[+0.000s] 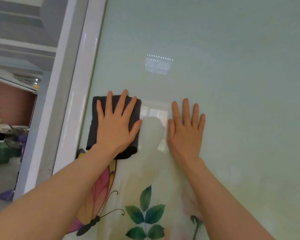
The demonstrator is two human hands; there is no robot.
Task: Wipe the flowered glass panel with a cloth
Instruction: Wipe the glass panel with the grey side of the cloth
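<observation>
The flowered glass panel [215,75] fills most of the view, pale green with a painted butterfly and green leaves low down. A folded dark grey cloth [93,125] lies flat against the glass near the panel's left edge. My left hand [117,125] presses on the cloth with straight, spread fingers. My right hand [186,130] rests flat on the bare glass just to the right of the cloth, fingers straight and holding nothing.
A white frame [71,94] borders the panel on the left. Beyond it a room shows at the far left with a pink wall [10,101], a fan and cluttered items on the floor.
</observation>
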